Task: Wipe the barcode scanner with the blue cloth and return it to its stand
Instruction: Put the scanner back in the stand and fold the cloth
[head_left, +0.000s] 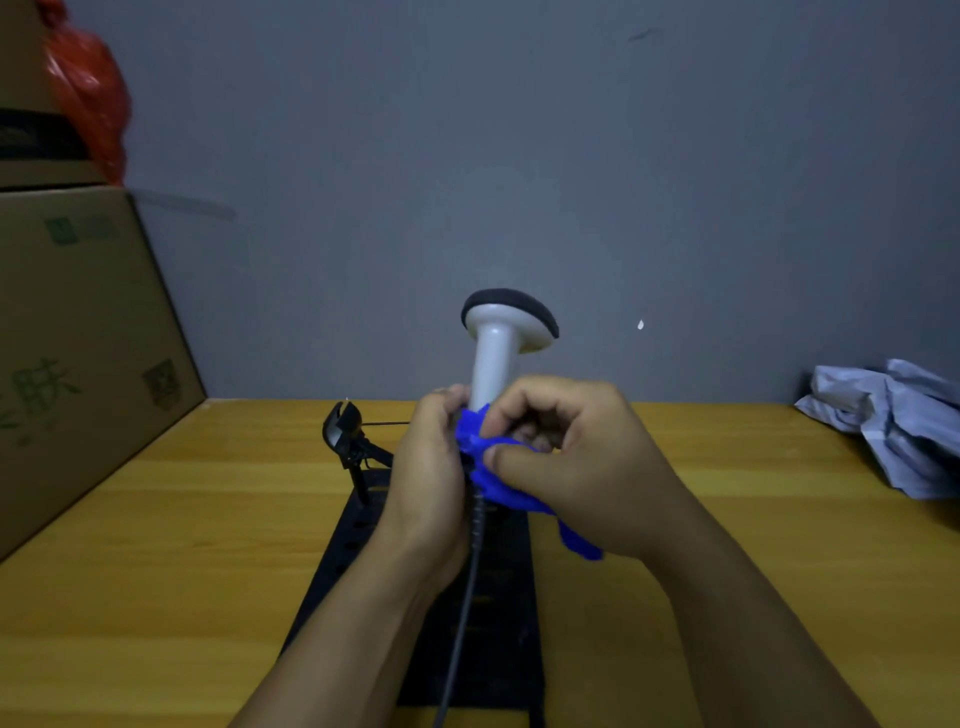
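The scanner (496, 353) is held upright above the middle of the desk (727, 571), its white handle rising out of the two hands and its wide head, white below with a dark rim, at the top against the grey wall (519, 156). The left hand (428, 478) is closed around the lower end of the scanner's handle, fingers curled round its far side. The right hand (566, 462), just right of the scanner, grips the blue cloth (498, 473) bunched between thumb and bent fingers and presses it against the base of the handle; a tail of the cloth hangs out below the palm toward the desk. A dark cable (465, 597) runs down from the bottom of the scanner, between the forearms, to the near edge of the view.

Left of the scanner and slightly behind the left hand, the stand (345, 431) is empty: a black cradle on a thin tilted stem. The stem is fixed to a black perforated plate (498, 613) lying on the desk under the scanner and the wrists.

Far left of the scanner a cardboard box (78, 338) sits at the desk's edge, with a red plastic bag (91, 98) above it. Far right, against the wall, lies a crumpled pale bag (898, 421).
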